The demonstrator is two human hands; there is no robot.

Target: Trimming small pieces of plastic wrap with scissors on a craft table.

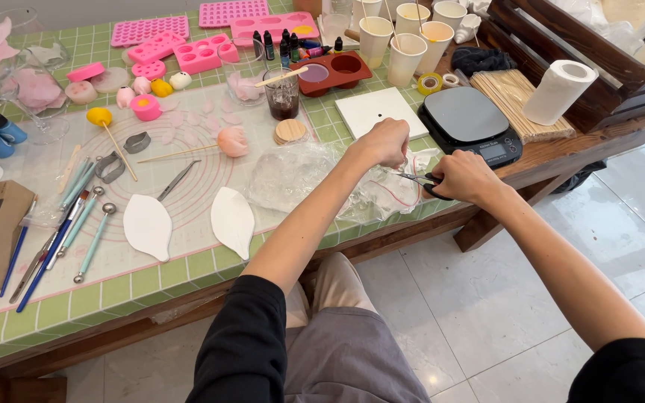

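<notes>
My right hand (463, 176) grips a pair of black-handled scissors (418, 179) at the table's front edge, blades pointing left. My left hand (384, 142) is closed on a thin clear piece just above the blades; what it pinches is too small to tell. Both hands sit over crumpled clear plastic film (304, 177) with a thin red line on it. A black kitchen scale (468, 123) stands just behind my right hand, and a white square tile (377, 110) lies behind my left hand.
Two white leaf-shaped pieces (148, 225) lie on a clear mat with a pink rose bud on a stick (231, 140). Modelling tools (76, 224) lie left. Pink moulds (201, 52), paper cups (404, 41), dye bottles (281, 45), a glass (283, 93), skewers (513, 97) and a paper roll (559, 91) fill the back.
</notes>
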